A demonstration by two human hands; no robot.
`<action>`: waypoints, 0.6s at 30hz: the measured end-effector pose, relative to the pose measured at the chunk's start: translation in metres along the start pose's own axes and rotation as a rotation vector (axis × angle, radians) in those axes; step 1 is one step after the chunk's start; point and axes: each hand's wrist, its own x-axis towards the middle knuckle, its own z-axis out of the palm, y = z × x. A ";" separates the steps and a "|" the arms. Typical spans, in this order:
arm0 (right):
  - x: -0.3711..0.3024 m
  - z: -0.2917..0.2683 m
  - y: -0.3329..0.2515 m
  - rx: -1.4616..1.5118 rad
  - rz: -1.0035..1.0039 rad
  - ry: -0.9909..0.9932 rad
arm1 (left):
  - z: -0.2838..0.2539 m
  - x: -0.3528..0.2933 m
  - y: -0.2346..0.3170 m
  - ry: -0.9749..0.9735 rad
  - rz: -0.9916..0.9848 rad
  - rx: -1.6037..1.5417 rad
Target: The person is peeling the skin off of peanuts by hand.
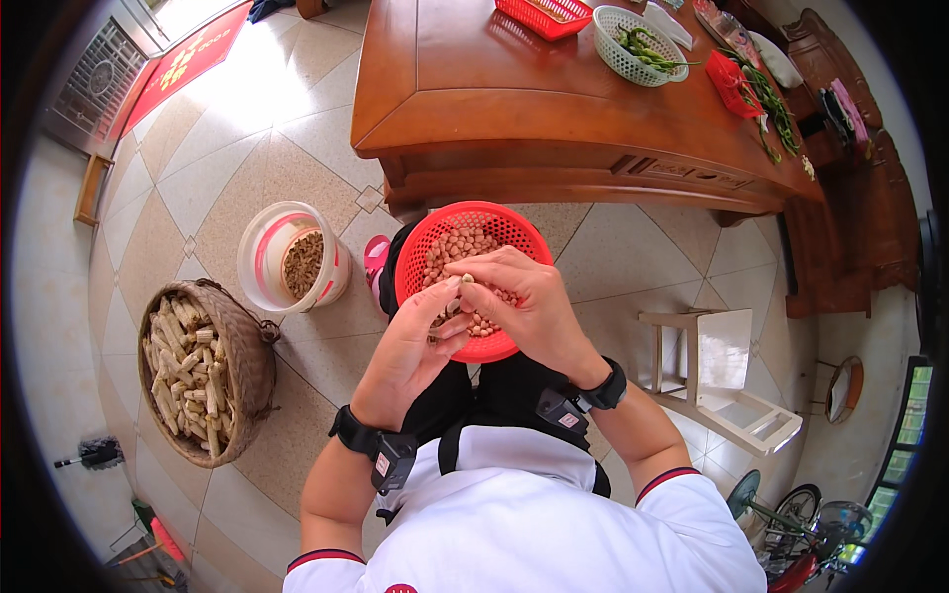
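Note:
Over a red perforated plastic basket (535,240) on my lap, my two hands meet fingertip to fingertip. Pinkish shelled peanuts (457,244) cover the inside of the basket. Between the thumbs and forefingers sits a small pale peanut (467,281), partly covered by the fingers. My left hand (400,341) is closed in a pinch on one side of it, its other fingers curled with something small and brownish against them. My right hand (534,301) pinches from the other side, its fingers bent over the basket and hiding part of the peanuts.
To the left stands a white bucket (255,259) with brown peanut shells or pods inside. Beside it is a woven basket (259,381) full of corn cobs. A wooden table (474,119) ahead bears a bowl of green peppers (643,47). A pale stool (720,351) is at right.

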 end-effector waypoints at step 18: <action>-0.001 -0.003 0.002 -0.139 -0.133 -0.003 | -0.008 0.004 0.004 -0.038 0.041 0.161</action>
